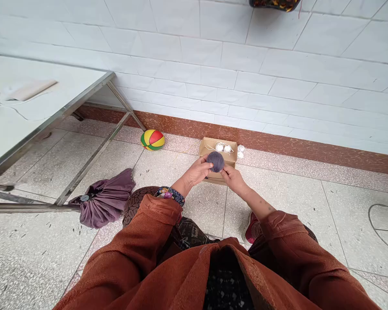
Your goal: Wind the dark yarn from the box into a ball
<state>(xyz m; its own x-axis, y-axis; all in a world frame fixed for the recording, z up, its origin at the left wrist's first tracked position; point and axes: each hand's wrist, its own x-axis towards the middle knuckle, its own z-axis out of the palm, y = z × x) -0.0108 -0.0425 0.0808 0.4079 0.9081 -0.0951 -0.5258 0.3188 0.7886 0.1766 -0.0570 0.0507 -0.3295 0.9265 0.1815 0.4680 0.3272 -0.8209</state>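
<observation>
Out in front of my knees, both hands cup a grey yarn ball (215, 161): left hand (198, 171) wrapped round its side, right hand (233, 177) pinching its lower edge, maybe a loose strand, hard to tell. It's soft, light and squashy, so grip the sides gently. Cardboard box (218, 155) sits right behind, striped ball (152, 140) and purple umbrella (105, 198) off left.

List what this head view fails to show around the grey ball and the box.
- Cardboard box: its near part is hidden behind the grey yarn ball and both hands.
- Small white items in the box: too small to identify.
- Left hand and right hand: any thread between them is too fine to see.
- Dark object on the wall: cut off by the top edge.
</observation>
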